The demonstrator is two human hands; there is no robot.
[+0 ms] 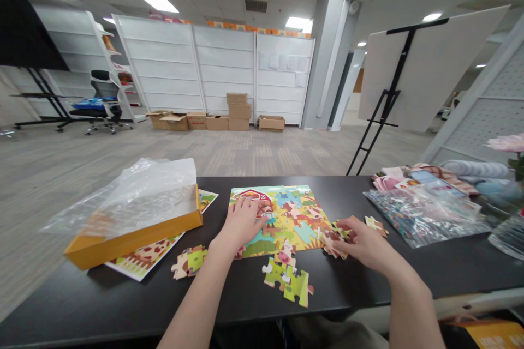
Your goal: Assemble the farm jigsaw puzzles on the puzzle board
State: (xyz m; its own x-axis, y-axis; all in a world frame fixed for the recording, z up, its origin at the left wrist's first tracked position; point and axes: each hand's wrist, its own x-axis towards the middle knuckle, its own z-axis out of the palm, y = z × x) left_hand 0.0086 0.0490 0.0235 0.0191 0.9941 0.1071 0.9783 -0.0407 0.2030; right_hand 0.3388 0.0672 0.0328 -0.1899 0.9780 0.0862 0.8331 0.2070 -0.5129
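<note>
A colourful farm jigsaw puzzle [286, 212] lies partly assembled on the black table [409, 278]. My left hand [242, 222] rests flat on its left part, fingers spread. My right hand [360, 242] sits at the puzzle's lower right corner, fingers closed on a puzzle piece [341, 230] there. A joined cluster of green pieces [289, 278] lies just below the puzzle, near the table's front edge. Another loose cluster [189, 261] lies to the left of my left forearm. A single loose piece [375, 224] lies right of my right hand.
A yellow box lid [135, 237] with a clear plastic bag [139, 193] over it sits at the left, on a printed picture sheet [143, 259]. At the right lie a plastic bag of small pieces [426, 215], folded cloths [434, 177] and a glass vase [507, 232]. An easel [385, 103] stands behind.
</note>
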